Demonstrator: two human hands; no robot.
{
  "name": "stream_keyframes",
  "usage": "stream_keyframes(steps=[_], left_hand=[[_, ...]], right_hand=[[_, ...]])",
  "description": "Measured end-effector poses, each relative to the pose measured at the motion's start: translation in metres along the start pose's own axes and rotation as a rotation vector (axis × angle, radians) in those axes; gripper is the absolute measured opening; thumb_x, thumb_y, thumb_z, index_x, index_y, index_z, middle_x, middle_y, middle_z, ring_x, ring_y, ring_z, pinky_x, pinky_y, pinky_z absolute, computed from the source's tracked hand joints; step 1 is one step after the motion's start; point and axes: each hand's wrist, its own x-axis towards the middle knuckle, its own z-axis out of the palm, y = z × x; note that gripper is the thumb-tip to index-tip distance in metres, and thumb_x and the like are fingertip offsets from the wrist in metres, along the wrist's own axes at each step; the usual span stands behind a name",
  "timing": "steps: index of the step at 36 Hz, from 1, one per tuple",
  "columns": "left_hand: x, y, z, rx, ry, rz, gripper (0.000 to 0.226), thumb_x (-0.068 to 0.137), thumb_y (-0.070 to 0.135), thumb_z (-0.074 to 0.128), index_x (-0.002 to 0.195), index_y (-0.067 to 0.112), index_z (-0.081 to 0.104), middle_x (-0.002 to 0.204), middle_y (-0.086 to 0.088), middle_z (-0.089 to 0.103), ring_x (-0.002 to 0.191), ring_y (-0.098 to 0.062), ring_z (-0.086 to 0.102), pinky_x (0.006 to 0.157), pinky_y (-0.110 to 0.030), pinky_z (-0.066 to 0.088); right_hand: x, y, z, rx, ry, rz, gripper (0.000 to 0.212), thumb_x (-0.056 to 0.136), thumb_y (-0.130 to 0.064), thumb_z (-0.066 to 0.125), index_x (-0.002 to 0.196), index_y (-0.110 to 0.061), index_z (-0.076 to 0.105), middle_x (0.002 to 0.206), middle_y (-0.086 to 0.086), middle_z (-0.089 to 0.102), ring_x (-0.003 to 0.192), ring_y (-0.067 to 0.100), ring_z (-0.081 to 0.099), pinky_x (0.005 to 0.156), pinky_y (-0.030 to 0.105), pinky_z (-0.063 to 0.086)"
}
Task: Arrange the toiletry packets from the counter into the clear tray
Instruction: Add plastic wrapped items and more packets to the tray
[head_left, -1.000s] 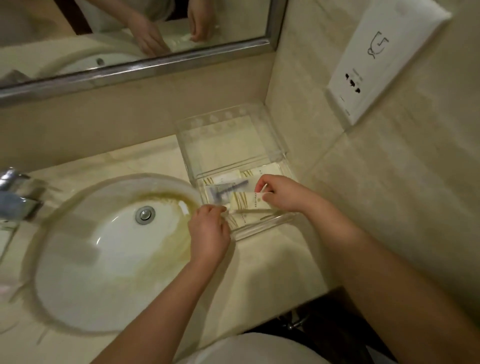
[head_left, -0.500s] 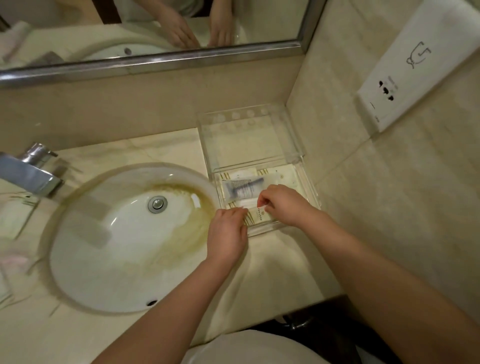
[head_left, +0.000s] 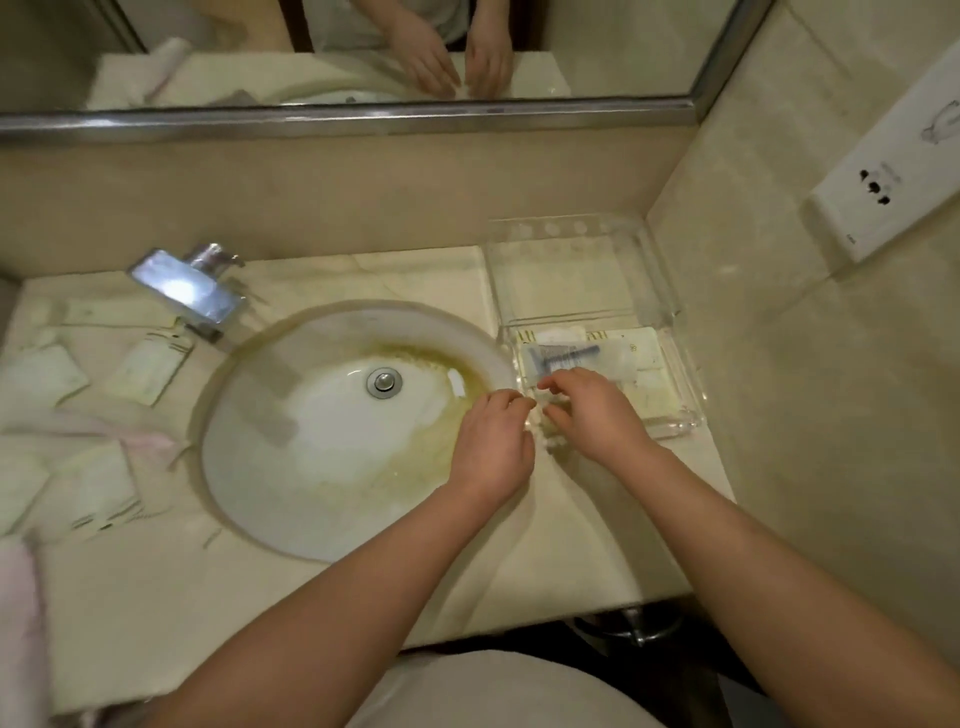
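Observation:
The clear tray (head_left: 680, 410) sits on the counter right of the sink, its open lid (head_left: 582, 270) leaning back toward the wall. Inside lie a razor packet (head_left: 563, 356) and several cream packets (head_left: 644, 353). My left hand (head_left: 493, 441) and my right hand (head_left: 589, 413) meet at the tray's front left corner. Both pinch a small pale packet (head_left: 540, 418) between their fingertips; it is blurred. More packets (head_left: 150, 369) lie on the counter left of the sink, beyond the faucet.
The stained sink basin (head_left: 311, 441) fills the middle, with a chrome faucet (head_left: 189, 291) at its back left. A pink item (head_left: 140, 441) and a towel (head_left: 15, 623) lie at the left. A mirror runs along the back; a wall socket (head_left: 883, 192) is at the right.
My right hand has drawn back left over the tray's front corner, close to my left hand. The view has swung left, bringing the packets left of the sink into sight.

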Motion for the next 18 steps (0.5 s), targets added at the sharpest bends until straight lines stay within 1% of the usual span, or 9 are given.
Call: stream_keyframes(steps=[2,5,9,11,14,16,18], left_hand=[[-0.018,-0.014,-0.016,-0.039,0.037,-0.079,0.039,0.083,0.009,0.057,0.121,0.01,0.062,0.121,-0.008,0.061,0.113,-0.029,0.051,0.096,-0.039,0.043],[-0.054,-0.042,-0.043,-0.054,0.117,-0.217,0.039,0.083,0.009,0.057,0.121,0.011,0.062,0.121,-0.009,0.061,0.113,-0.029,0.053,0.096,-0.039,0.044],[-0.122,-0.084,-0.077,-0.029,0.266,-0.46,0.038,0.084,0.01,0.054,0.121,0.012,0.062,0.121,-0.007,0.062,0.112,-0.027,0.054,0.095,-0.039,0.045],[-0.162,-0.101,-0.091,-0.028,0.348,-0.593,0.037,0.085,0.01,0.053,0.122,0.012,0.062,0.12,-0.007,0.062,0.112,-0.025,0.054,0.095,-0.037,0.045],[-0.218,-0.125,-0.108,-0.013,0.467,-0.729,0.035,0.083,0.007,0.056,0.117,0.01,0.064,0.114,-0.01,0.064,0.108,-0.028,0.057,0.094,-0.037,0.046],[-0.247,-0.139,-0.121,-0.003,0.53,-0.816,0.034,0.082,0.005,0.058,0.115,0.009,0.065,0.113,-0.01,0.064,0.108,-0.028,0.058,0.095,-0.037,0.045],[-0.267,-0.152,-0.136,-0.014,0.586,-0.905,0.034,0.084,0.005,0.058,0.117,0.01,0.064,0.117,-0.009,0.064,0.112,-0.027,0.057,0.098,-0.037,0.043]], right_hand=[[0.003,-0.026,0.011,0.047,-0.004,-0.059,0.033,0.088,-0.025,0.064,0.121,-0.022,0.063,0.113,0.0,0.067,0.105,0.018,0.062,0.09,0.035,0.05],[0.006,-0.071,0.031,0.117,-0.035,-0.156,0.033,0.087,-0.025,0.066,0.12,-0.023,0.064,0.111,-0.001,0.068,0.102,0.016,0.064,0.089,0.032,0.05],[0.002,-0.132,0.071,0.216,-0.167,-0.281,0.031,0.086,-0.026,0.068,0.117,-0.025,0.064,0.106,-0.003,0.069,0.099,0.014,0.065,0.086,0.033,0.051],[-0.004,-0.16,0.092,0.211,-0.252,-0.349,0.031,0.087,-0.028,0.067,0.117,-0.027,0.063,0.105,-0.005,0.067,0.097,0.012,0.064,0.085,0.031,0.049],[-0.015,-0.199,0.121,0.147,-0.373,-0.45,0.034,0.089,-0.031,0.064,0.122,-0.027,0.059,0.108,-0.006,0.065,0.096,0.012,0.06,0.083,0.028,0.046],[-0.022,-0.223,0.135,0.134,-0.425,-0.483,0.035,0.09,-0.032,0.063,0.124,-0.026,0.058,0.109,-0.006,0.064,0.095,0.012,0.059,0.083,0.029,0.046],[-0.027,-0.244,0.145,0.147,-0.45,-0.501,0.035,0.09,-0.033,0.062,0.124,-0.025,0.058,0.11,-0.005,0.065,0.094,0.012,0.059,0.083,0.029,0.047]])
